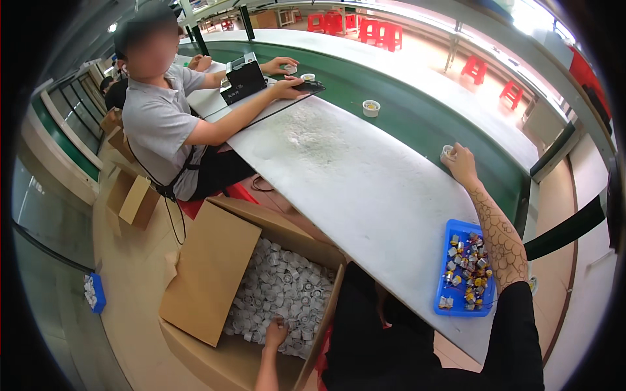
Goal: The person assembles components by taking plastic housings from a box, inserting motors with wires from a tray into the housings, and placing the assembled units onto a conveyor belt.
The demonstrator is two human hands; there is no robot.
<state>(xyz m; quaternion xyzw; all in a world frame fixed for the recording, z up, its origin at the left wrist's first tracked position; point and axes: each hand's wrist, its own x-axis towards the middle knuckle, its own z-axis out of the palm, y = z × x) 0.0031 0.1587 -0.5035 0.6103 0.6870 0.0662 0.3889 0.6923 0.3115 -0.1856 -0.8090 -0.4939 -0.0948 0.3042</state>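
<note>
My right hand (463, 166) is stretched out over the green conveyor belt (417, 135), its fingers closed round a small round white plastic cup (448, 154). My left hand (276, 333) reaches down into a large open cardboard box (195, 342) filled with small white plastic parts (277, 287). Its fingers are curled together at the top of the pile; what they hold, if anything, is hidden. Beside my right forearm, a blue plastic tray (460, 311) on the white worktable (365, 195) holds many small metal motors (466, 267) with yellow parts and wires.
Another white cup (371, 109) with something yellow inside stands on the belt. To the left, a seated co-worker (160, 114) reaches towards two more cups, beside a black device (243, 81). Red stools (381, 34) stand beyond the belt. A box flap (212, 270) sticks out leftward.
</note>
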